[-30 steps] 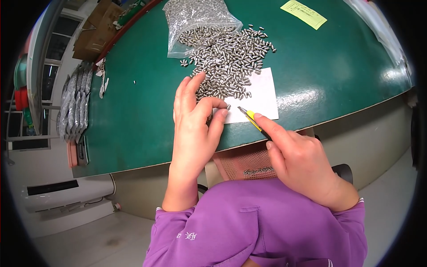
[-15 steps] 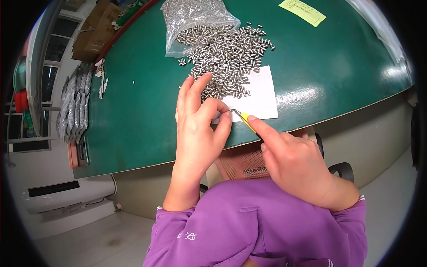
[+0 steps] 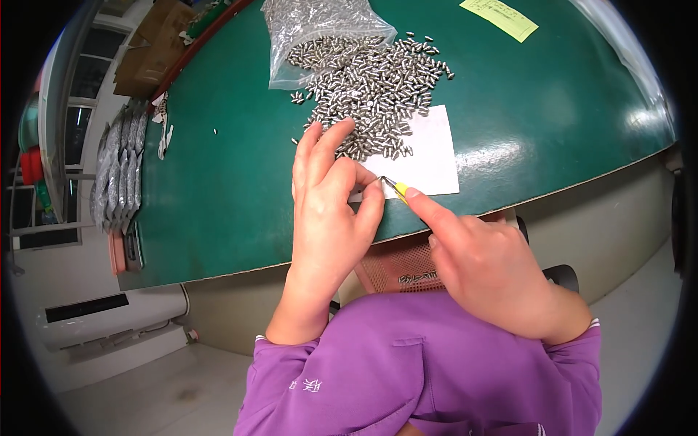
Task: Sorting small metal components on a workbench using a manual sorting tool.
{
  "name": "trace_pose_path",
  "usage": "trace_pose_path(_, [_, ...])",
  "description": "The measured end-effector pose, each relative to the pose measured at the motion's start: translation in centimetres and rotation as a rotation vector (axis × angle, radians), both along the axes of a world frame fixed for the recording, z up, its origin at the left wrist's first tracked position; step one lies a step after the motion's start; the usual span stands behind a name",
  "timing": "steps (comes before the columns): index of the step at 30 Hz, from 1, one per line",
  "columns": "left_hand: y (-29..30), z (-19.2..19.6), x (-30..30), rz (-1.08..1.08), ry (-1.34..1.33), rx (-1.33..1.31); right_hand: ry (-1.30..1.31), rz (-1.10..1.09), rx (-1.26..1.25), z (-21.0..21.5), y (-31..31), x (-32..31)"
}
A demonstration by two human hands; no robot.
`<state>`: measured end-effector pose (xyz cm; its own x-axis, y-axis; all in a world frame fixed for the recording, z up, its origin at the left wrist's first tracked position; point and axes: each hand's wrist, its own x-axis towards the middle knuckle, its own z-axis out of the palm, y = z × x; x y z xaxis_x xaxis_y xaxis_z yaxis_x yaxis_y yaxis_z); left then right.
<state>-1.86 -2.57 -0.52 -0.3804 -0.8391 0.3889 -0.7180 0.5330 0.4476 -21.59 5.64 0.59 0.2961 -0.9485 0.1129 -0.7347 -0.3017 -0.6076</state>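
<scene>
My left hand (image 3: 323,211) is over the table's near edge, thumb and forefinger tips pinched together and the other fingers raised. Whatever they pinch is too small to make out. From the right, my right hand (image 3: 491,269) grips a slim tool with a yellow-and-black handle (image 3: 401,190), forefinger laid along it. Its thin dark tip meets the left fingertips above a white sheet of paper (image 3: 430,163). Just beyond lies a heap of small, silvery, pointed metal pieces (image 3: 374,91), spilling from a clear plastic bag (image 3: 323,20) onto the paper.
The green tabletop (image 3: 218,196) has a curved near edge. Below it is a pink mesh basket (image 3: 392,261) with some small pieces inside. A yellow slip (image 3: 502,18) lies at the far right. Filled plastic packets (image 3: 120,171) and a cardboard box (image 3: 154,47) are at the left.
My left hand has shifted slightly right, its thumb and forefinger still pinched at the tool's tip. The right hand has barely moved. The whole view has shifted a little.
</scene>
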Motion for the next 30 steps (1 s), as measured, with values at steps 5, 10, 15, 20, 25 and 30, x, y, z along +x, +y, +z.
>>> trace_pose_path(5, [0.0, 0.1, 0.0, 0.003, -0.024, 0.006, -0.022, 0.008, -0.001, 0.9, -0.4, -0.2])
trace_pose_path(10, [1.2, 1.4, 0.7, -0.122, -0.022, 0.101, -0.121, -0.042, -0.018, -0.3, -0.2, -0.5])
trace_pose_path(15, [-0.6, 0.2, 0.5, 0.124, -0.068, -0.051, -0.141, -0.095, -0.06, -0.4, -0.3, -0.5])
trace_pose_path(20, [-1.3, 0.0, -0.3, 0.15, -0.11, -0.086, -0.113, -0.077, -0.025, -0.3, 0.0, -0.5])
trace_pose_path(25, [-0.6, 0.2, -0.1, 0.159, -0.118, -0.074, -0.108, -0.074, -0.036, -0.5, 0.0, -0.3])
trace_pose_path(30, [0.7, 0.4, 0.2, 0.081, -0.083, 0.01, -0.075, -0.054, -0.014, -0.4, 0.0, -0.1])
